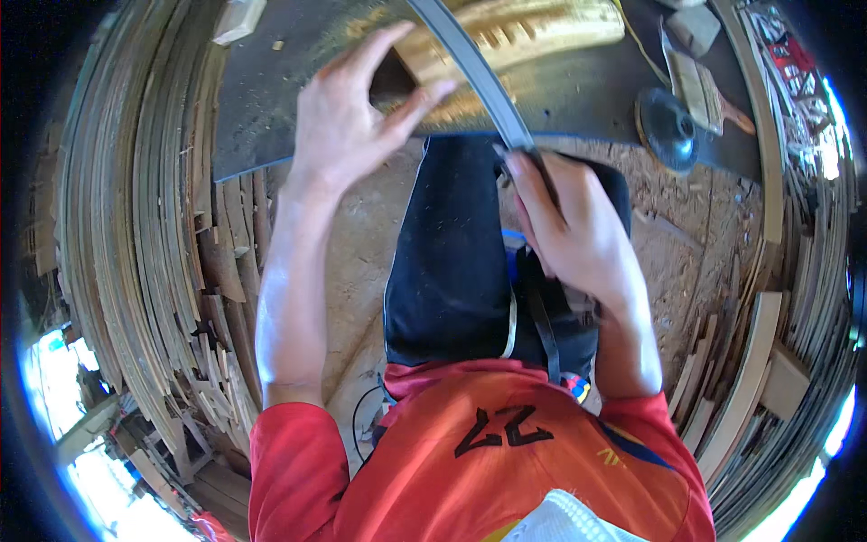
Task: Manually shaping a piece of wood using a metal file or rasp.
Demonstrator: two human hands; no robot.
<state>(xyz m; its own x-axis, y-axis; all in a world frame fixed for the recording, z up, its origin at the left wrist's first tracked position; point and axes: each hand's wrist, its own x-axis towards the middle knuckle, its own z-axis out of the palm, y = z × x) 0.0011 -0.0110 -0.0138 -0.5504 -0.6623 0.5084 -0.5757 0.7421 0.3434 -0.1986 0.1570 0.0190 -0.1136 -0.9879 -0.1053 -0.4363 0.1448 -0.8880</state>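
A pale yellow-brown piece of wood (542, 36) with short dark notches lies on the dark work table (271, 108) in front of me. My left hand (352, 113) is open at its left end, fingers and thumb spread; whether they touch the wood I cannot tell. My right hand (573, 217) is closed round the near end of a long, flat grey metal bar (479, 77). The bar slants up and to the left across the wood, past the top of the view. Its exact kind is unclear, and my fingers hide its near end.
A wide brush (700, 90) with a wooden handle rests beside a glossy dark round object (666, 131) at the table's right. Wood blocks lie at the far left (239, 20) and far right. Stacked planks (135, 181) line both sides. My legs are below the table edge.
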